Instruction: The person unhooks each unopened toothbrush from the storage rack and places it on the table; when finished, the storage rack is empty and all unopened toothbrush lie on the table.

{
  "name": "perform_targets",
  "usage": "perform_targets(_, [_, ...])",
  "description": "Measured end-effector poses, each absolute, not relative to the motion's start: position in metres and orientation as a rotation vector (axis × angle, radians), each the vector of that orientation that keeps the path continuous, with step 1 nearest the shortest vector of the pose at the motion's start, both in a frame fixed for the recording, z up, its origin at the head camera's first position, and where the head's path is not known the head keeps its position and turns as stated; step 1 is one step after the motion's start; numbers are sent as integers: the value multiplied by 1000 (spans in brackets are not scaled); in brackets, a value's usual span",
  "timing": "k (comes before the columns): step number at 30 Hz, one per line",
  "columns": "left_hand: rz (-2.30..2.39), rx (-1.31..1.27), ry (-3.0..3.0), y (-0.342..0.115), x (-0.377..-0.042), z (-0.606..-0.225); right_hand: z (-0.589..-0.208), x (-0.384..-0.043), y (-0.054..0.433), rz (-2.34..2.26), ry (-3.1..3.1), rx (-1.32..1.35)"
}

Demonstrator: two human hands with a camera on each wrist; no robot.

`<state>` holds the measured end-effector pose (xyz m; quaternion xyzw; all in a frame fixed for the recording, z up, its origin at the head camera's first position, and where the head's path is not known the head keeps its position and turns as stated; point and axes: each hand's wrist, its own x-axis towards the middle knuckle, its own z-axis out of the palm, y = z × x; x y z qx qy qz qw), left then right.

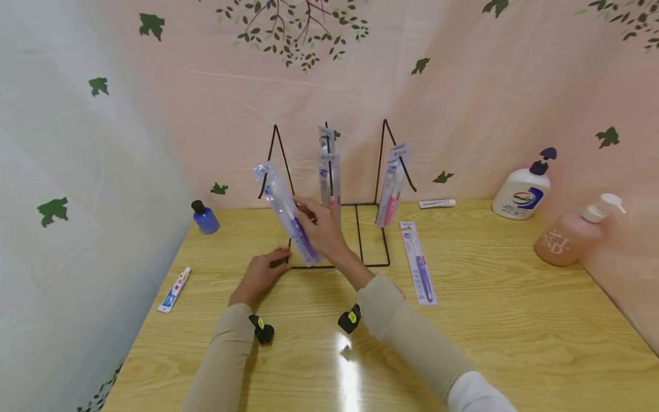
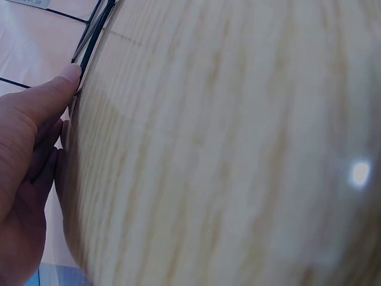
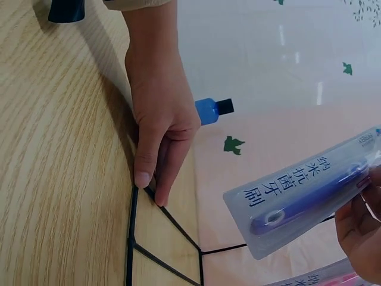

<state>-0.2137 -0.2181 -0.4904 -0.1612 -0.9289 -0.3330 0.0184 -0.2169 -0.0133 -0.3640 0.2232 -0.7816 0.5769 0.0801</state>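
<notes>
My right hand (image 1: pixel 324 229) grips a packaged purple toothbrush (image 1: pixel 282 207) by its side. The pack tilts, its top at the left hook of a black wire rack (image 1: pixel 338 266); I cannot tell whether it hangs there. In the right wrist view the pack (image 3: pixel 297 196) shows its purple handle and printed lettering. My left hand (image 1: pixel 259 277) pinches the rack's front left base corner, with the thumb (image 2: pixel 70 74) on the wire. Packaged toothbrushes (image 1: pixel 329 171) hang on the middle hook, and pink-handled ones (image 1: pixel 392 189) on the right hook.
Right of the rack lies another packaged purple toothbrush (image 1: pixel 419 266), with a small white tube (image 1: pixel 436 203) behind it. A white pump bottle (image 1: pixel 521 191) and a pink one (image 1: pixel 568 234) stand farther right. At left are a blue bottle (image 1: pixel 206 220) and a toothpaste tube (image 1: pixel 174 290).
</notes>
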Motion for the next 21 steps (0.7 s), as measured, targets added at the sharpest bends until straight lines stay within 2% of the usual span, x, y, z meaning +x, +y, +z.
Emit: perform_targets(21, [-1081, -501, -2865, -218, -213, -490, -346, -180, 13, 1639, -2446, 866])
